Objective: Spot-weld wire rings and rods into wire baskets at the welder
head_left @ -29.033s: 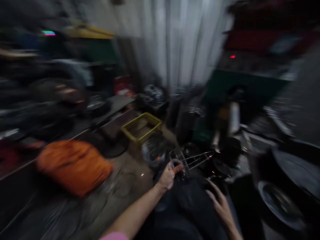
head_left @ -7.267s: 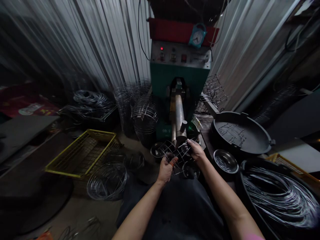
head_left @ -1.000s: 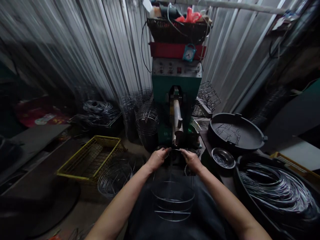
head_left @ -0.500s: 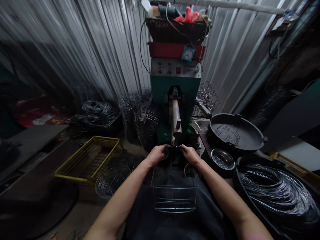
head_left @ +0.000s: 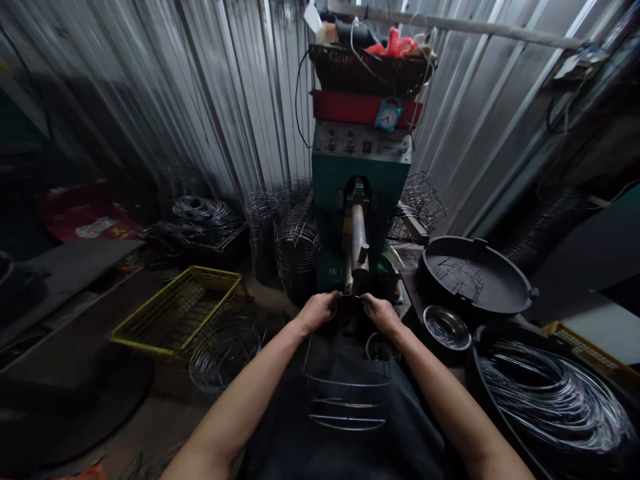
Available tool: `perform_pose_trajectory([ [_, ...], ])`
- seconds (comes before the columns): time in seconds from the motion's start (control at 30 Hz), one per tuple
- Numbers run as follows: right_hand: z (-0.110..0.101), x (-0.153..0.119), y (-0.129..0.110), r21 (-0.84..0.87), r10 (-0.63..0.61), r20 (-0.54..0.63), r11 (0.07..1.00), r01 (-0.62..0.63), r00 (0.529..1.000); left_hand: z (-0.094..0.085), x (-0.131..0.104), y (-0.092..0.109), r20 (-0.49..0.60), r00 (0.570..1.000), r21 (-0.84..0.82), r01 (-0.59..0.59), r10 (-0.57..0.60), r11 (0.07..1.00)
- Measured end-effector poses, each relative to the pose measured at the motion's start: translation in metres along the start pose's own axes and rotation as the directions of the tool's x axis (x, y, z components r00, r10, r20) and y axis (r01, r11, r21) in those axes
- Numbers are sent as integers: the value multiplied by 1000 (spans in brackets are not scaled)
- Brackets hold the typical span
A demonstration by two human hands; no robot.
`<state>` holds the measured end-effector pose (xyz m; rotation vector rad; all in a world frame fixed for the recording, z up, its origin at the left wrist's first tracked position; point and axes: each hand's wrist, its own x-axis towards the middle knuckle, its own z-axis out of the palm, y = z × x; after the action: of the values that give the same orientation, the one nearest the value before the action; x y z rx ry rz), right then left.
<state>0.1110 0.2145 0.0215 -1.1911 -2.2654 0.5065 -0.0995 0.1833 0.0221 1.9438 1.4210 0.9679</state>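
Evidently both hands are closed on a wire frame (head_left: 348, 385), left hand (head_left: 318, 311) and right hand (head_left: 380, 312) pinching its far edge while the rest extends back between the forearms. Just beyond them is a metal arm (head_left: 359, 233); contact is unclear. A steel bowl (head_left: 457, 321) sits right of the right hand.
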Motion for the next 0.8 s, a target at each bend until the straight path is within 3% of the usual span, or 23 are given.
perform_pose_trajectory([
  [0.4, 3, 1, 2, 84, -1, -1, 996, 1, 1000, 0, 0, 4, 19, 999, -33, -36, 36, 999],
  [0.8, -1, 4, 1, 24, 34, 39, 999, -35, 999, -7, 3, 5, 70, 997, 69, -47, 42, 997],
])
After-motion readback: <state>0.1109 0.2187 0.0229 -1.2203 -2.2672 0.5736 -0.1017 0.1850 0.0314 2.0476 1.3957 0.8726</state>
